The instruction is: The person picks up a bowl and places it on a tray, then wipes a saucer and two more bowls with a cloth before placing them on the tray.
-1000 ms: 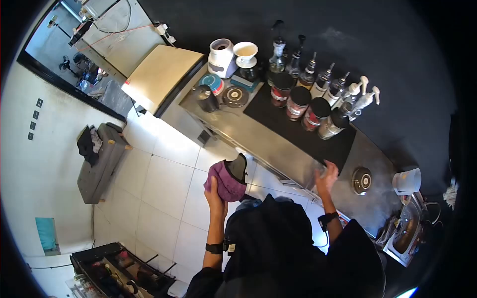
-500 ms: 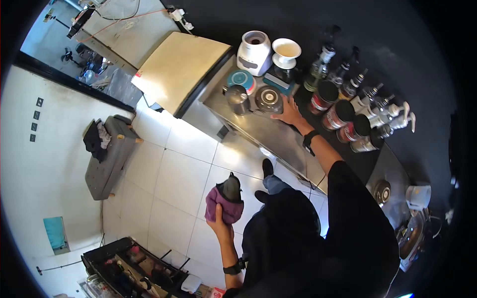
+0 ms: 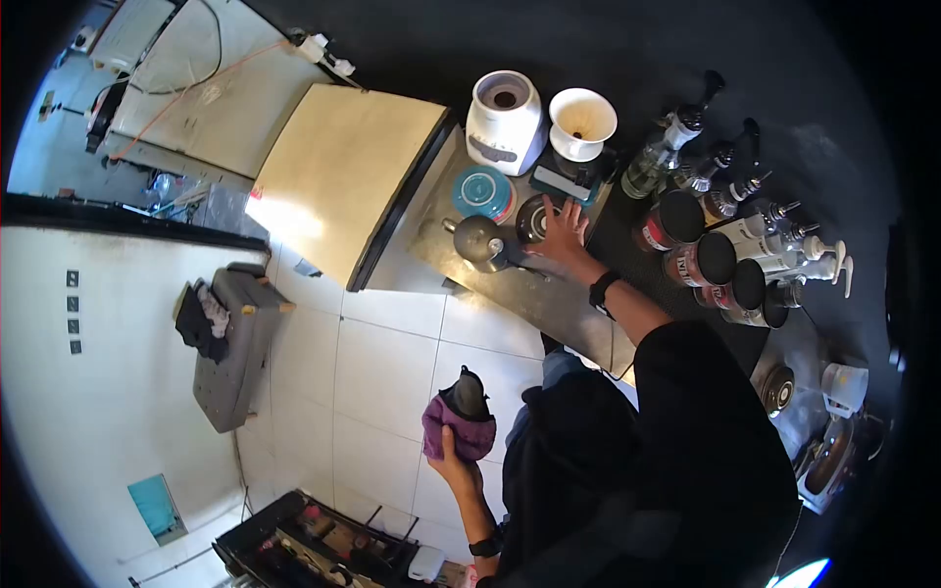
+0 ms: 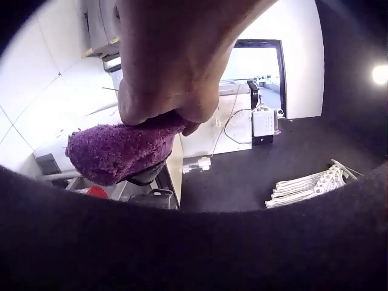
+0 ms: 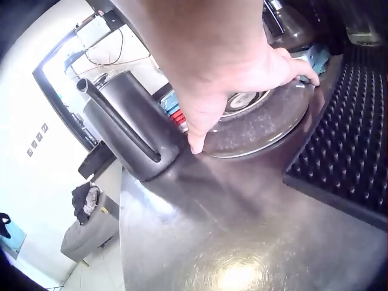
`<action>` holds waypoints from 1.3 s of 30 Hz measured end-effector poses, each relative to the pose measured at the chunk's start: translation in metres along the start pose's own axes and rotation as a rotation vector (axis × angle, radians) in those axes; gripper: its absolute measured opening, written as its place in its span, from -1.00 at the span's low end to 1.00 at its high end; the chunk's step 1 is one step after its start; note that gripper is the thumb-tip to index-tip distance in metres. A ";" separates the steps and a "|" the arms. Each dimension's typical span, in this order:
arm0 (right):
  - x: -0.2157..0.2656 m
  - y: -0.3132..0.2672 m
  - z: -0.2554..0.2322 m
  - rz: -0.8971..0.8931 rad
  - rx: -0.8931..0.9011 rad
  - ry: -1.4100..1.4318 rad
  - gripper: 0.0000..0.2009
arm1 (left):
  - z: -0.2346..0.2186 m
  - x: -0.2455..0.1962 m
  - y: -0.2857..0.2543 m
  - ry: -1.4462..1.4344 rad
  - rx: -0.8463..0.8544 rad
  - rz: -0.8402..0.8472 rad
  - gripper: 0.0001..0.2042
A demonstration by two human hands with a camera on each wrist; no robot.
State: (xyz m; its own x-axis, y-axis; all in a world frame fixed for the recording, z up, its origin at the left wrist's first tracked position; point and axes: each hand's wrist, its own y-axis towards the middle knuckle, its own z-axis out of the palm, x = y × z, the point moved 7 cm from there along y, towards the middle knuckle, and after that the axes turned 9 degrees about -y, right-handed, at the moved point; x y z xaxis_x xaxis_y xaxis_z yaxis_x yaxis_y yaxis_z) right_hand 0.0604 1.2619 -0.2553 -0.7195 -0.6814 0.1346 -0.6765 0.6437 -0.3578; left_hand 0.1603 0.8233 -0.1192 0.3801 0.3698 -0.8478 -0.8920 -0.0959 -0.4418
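Observation:
My left hand (image 3: 453, 472) holds a purple cloth (image 3: 456, 437) bunched around a grey, dark-rimmed piece (image 3: 469, 394) that shows at its top, over the floor. The fluffy purple cloth (image 4: 118, 151) hangs below the hand in the left wrist view, a black edge under it. On the steel counter, my right hand (image 3: 566, 237) spans a round dark glass disc (image 5: 260, 124) with a pale centre, thumb and fingers at opposite sides of its rim. A dark gooseneck kettle (image 5: 133, 124) stands beside the thumb.
Behind the disc are a teal-lidded tub (image 3: 482, 192), a white grinder (image 3: 506, 122), a white dripper (image 3: 582, 125) and a teal scale (image 3: 567, 180). Jars (image 3: 702, 260) and pump bottles stand on a black mat (image 5: 345, 139) to the right. A fridge (image 3: 348, 176) adjoins the counter.
My right hand has swung left from above the counter to the round glass disc and now grips its rim. My left hand still holds the purple cloth. The camera view has shifted toward the fridge end.

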 end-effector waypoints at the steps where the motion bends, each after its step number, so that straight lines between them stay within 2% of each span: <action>1: 0.001 0.000 -0.002 -0.013 0.000 0.014 0.31 | 0.009 0.001 0.003 -0.013 0.015 -0.010 -0.47; 7: -0.009 -0.003 -0.001 -0.046 -0.009 0.072 0.33 | 0.049 -0.010 0.019 0.029 0.162 -0.020 -0.49; 10: -0.012 -0.010 -0.006 -0.027 -0.097 0.087 0.33 | 0.059 -0.013 0.029 0.052 0.212 -0.022 -0.51; 12: -0.007 -0.021 -0.018 -0.070 -0.266 0.059 0.31 | 0.062 -0.012 0.039 0.061 0.230 -0.024 -0.52; 17: -0.016 -0.032 -0.039 0.033 -0.255 0.057 0.28 | 0.075 -0.015 0.063 0.100 0.318 -0.080 -0.52; 19: -0.023 -0.034 -0.039 0.082 -0.208 0.218 0.25 | 0.082 -0.024 0.076 0.114 0.348 -0.080 -0.52; 23: -0.038 -0.031 -0.025 0.154 -0.207 0.315 0.23 | 0.095 -0.033 0.105 0.148 0.426 -0.140 -0.51; 24: -0.043 -0.034 -0.026 0.166 -0.283 0.331 0.13 | 0.098 -0.038 0.112 0.187 0.434 -0.094 -0.52; 25: -0.051 -0.029 -0.025 0.175 -0.294 0.328 0.13 | 0.101 -0.041 0.120 0.183 0.448 -0.096 -0.52; 27: -0.073 -0.021 -0.002 0.279 -0.120 0.492 -0.05 | 0.104 -0.047 0.135 0.204 0.487 -0.110 -0.52; 28: -0.082 -0.026 -0.001 0.341 -0.194 0.442 -0.22 | 0.106 -0.047 0.143 0.214 0.502 -0.121 -0.53; 29: -0.091 -0.028 0.002 0.359 -0.201 0.436 -0.22 | 0.110 -0.047 0.148 0.211 0.517 -0.134 -0.53; 31: -0.102 -0.034 0.014 0.340 -0.106 0.564 -0.11 | 0.122 -0.053 0.152 0.172 0.536 -0.144 -0.56; 32: -0.110 -0.044 0.015 0.392 -0.207 0.580 -0.16 | 0.125 -0.054 0.156 0.205 0.596 -0.158 -0.55; 33: -0.111 -0.056 0.012 0.402 -0.210 0.570 -0.16 | 0.128 -0.055 0.160 0.200 0.601 -0.170 -0.55; 35: -0.116 -0.093 -0.013 0.482 -0.326 0.578 -0.18 | 0.132 -0.050 0.162 0.208 0.665 -0.309 -0.53; 36: -0.123 -0.106 -0.011 0.504 -0.330 0.589 -0.24 | 0.134 -0.051 0.165 0.316 0.718 -0.308 -0.50; 39: -0.133 -0.153 -0.015 0.505 -0.429 0.618 -0.29 | 0.150 -0.056 0.153 0.224 0.787 -0.418 -0.49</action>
State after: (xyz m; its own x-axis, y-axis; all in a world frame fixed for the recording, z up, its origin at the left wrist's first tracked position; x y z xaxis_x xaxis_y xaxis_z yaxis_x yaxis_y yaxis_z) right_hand 0.2570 1.2590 -0.2042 -0.8190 -0.0541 0.5712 -0.1691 0.9741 -0.1503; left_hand -0.0344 0.9263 -0.0957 0.6745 0.0377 -0.7373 -0.5495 0.6926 -0.4673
